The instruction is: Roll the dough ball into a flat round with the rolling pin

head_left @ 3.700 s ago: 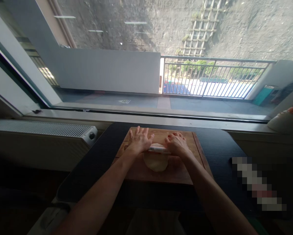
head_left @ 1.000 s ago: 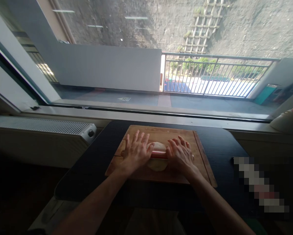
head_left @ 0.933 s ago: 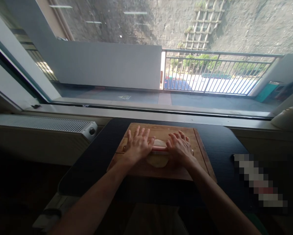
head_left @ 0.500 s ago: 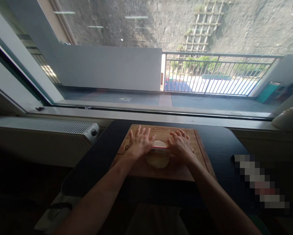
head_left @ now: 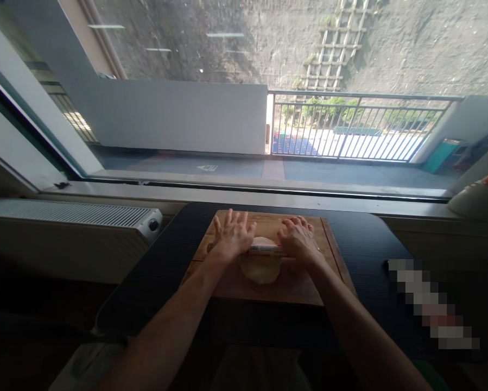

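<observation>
A rolling pin (head_left: 267, 250) with a printed white label lies across a flat, roundish piece of pale dough (head_left: 261, 270). The dough rests on a wooden board (head_left: 268, 219). My left hand (head_left: 234, 235) presses on the left part of the pin, its fingers spread and stretched forward past it. Over the right part lies my right hand (head_left: 299, 237), palm down, its fingers a little bent and reaching beyond the pin rather than wrapped round it. Both palms hide the pin's ends in large part. Some dough shows on the far side of the pin, more on the near side.
The board sits on a dark table (head_left: 154, 271) with rounded corners. Behind it runs a window sill (head_left: 227, 196) under a large window. A white radiator (head_left: 84, 228) stands at the left. A pale rounded object (head_left: 474, 200) is on the sill at right; a blurred-out item (head_left: 426, 304) lies at the table's right.
The pin has turned under my hands, so more of its printed label shows, and it lies slightly farther forward on the dough. The whole view has shifted a little.
</observation>
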A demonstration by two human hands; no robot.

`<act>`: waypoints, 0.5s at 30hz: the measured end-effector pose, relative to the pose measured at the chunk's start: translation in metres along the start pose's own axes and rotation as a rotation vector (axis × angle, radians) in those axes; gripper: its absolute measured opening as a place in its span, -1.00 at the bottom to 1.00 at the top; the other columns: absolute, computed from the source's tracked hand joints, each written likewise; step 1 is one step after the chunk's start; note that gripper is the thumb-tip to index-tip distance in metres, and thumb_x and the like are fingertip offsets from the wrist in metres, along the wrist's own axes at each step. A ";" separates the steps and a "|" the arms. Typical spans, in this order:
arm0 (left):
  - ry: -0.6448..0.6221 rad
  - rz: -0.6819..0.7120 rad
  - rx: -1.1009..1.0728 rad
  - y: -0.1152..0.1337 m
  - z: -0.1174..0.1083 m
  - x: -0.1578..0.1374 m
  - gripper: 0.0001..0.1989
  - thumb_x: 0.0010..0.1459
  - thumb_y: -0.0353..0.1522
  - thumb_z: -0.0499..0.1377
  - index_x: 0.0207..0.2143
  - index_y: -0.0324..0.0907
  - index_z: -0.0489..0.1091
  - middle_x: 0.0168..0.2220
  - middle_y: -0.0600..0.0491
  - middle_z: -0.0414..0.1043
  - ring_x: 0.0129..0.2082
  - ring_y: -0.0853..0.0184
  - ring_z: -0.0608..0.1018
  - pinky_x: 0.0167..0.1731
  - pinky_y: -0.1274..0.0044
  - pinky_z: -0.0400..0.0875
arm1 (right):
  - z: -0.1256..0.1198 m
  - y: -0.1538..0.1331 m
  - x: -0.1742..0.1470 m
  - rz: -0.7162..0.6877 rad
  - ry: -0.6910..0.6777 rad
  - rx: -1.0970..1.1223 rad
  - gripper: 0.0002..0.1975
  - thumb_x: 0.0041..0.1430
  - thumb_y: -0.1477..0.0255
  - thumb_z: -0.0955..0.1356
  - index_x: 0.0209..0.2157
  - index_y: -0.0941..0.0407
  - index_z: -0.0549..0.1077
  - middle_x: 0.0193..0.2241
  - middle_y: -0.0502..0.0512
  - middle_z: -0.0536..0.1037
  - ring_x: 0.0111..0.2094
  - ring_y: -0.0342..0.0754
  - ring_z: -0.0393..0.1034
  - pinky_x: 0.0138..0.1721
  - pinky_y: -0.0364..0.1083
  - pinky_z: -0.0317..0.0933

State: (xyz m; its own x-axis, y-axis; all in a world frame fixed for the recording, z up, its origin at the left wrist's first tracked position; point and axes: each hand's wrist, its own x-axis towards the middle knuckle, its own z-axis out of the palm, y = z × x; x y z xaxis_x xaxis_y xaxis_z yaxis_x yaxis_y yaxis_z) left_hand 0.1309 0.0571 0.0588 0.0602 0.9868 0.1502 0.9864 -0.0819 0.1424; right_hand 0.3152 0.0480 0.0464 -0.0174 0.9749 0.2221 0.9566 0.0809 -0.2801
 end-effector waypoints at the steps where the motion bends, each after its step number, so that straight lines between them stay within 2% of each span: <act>1: 0.009 0.012 0.002 0.000 0.001 -0.003 -0.37 0.20 -0.06 -0.29 0.21 -0.16 0.05 0.24 -0.01 0.05 0.28 0.11 -0.10 0.17 0.06 -0.31 | 0.000 0.000 -0.004 -0.012 0.005 -0.003 -0.61 0.19 0.28 0.13 -0.02 0.06 0.37 0.04 0.15 0.32 0.17 0.09 -0.05 0.11 0.08 -0.15; 6: 0.118 0.093 0.052 -0.003 0.007 -0.020 -0.40 0.22 -0.09 -0.29 0.20 -0.14 0.08 0.23 0.01 0.08 0.28 0.16 -0.07 0.20 0.15 -0.34 | 0.002 0.000 -0.024 -0.088 0.051 -0.030 -0.63 0.23 0.26 0.10 -0.09 0.02 0.41 0.03 0.11 0.33 0.20 0.07 -0.14 0.15 0.09 -0.27; 11: 0.012 -0.001 0.019 0.000 0.002 0.005 -0.37 0.20 -0.07 -0.29 0.21 -0.16 0.06 0.25 -0.01 0.03 0.28 0.10 -0.09 0.16 0.03 -0.27 | -0.001 0.002 0.002 0.017 -0.060 0.014 -0.60 0.19 0.27 0.12 -0.02 0.06 0.36 0.05 0.17 0.30 0.17 0.10 -0.08 0.09 0.11 -0.15; 13: 0.004 0.004 0.021 0.000 0.002 0.002 -0.38 0.20 -0.08 -0.29 0.21 -0.17 0.06 0.25 -0.02 0.04 0.28 0.10 -0.11 0.17 0.04 -0.28 | -0.001 0.002 -0.001 -0.001 -0.055 0.009 -0.60 0.20 0.27 0.12 -0.03 0.06 0.37 0.04 0.16 0.31 0.17 0.10 -0.08 0.09 0.10 -0.15; 15: 0.049 0.052 0.041 -0.001 0.004 -0.008 -0.39 0.21 -0.09 -0.27 0.21 -0.17 0.07 0.24 -0.01 0.06 0.29 0.12 -0.11 0.19 0.09 -0.32 | 0.001 0.002 -0.013 -0.053 -0.013 -0.007 -0.62 0.22 0.26 0.10 -0.09 0.04 0.40 0.01 0.13 0.34 0.18 0.08 -0.11 0.11 0.08 -0.20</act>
State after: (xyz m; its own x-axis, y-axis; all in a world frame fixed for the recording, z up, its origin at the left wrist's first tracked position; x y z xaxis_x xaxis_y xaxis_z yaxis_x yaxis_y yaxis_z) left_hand 0.1297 0.0503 0.0531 0.1054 0.9732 0.2045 0.9876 -0.1265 0.0928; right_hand 0.3171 0.0356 0.0425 -0.0716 0.9720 0.2239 0.9563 0.1306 -0.2615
